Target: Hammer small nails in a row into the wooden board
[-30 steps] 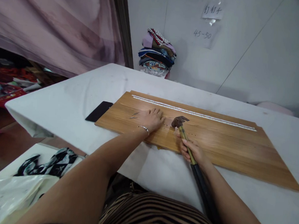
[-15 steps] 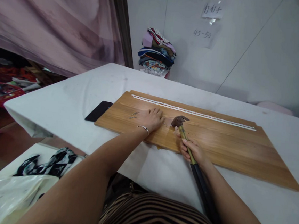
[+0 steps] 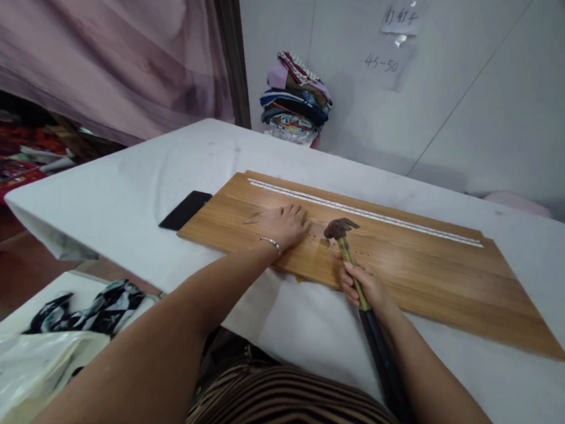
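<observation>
Here the hammer [image 3: 372,329] is slanting over the near edge of the board [image 3: 445,272], its head hanging by small dark marks [image 3: 362,253]; whether it's touching wood, I can't tell. The right hand [image 3: 365,286] is clamping its fingers round the handle. The left hand [image 3: 288,227] is lying palm-down on the board, fingers slightly apart, loose nails [image 3: 250,222] resting nearby. The white table [image 3: 142,173] is carrying everything.

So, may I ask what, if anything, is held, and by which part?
The right hand holds the hammer by its handle, above the black grip; the left hand lies on the board, seemingly empty.
</observation>
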